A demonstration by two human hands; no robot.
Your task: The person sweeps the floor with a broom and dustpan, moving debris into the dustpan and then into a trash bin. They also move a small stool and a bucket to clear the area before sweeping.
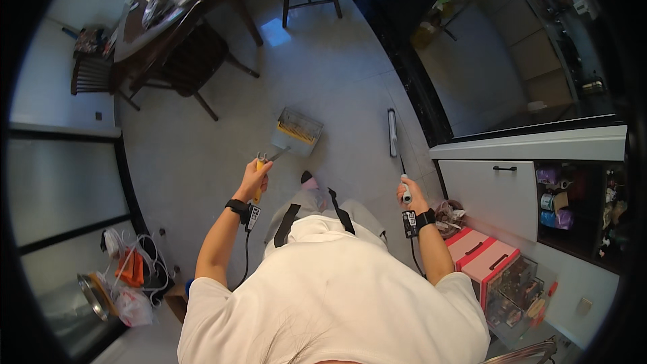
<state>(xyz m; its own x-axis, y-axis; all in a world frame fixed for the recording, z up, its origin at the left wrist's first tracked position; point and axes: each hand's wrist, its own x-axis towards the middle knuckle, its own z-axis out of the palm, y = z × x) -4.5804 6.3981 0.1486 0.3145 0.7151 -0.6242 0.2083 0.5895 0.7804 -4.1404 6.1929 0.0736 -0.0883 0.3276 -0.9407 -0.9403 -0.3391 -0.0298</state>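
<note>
My left hand (254,178) is closed around the yellow handle of a long-handled dustpan (297,133). Its grey pan, with a row of yellow teeth, rests on the floor ahead of me. On the other side, my right hand (412,193) grips the grey end of a broom's handle. The broom (393,133) has a narrow head standing on the floor to the right, apart from the dustpan. Both wrists carry black straps with small devices and cables.
A dark wooden table (138,34) with plastic bags and chairs (189,61) stands at the far left. Right of me are a dark-framed glass door, a white cabinet (488,192) and pink storage boxes (482,256). A white wire rack (151,263) with bags is at the near left.
</note>
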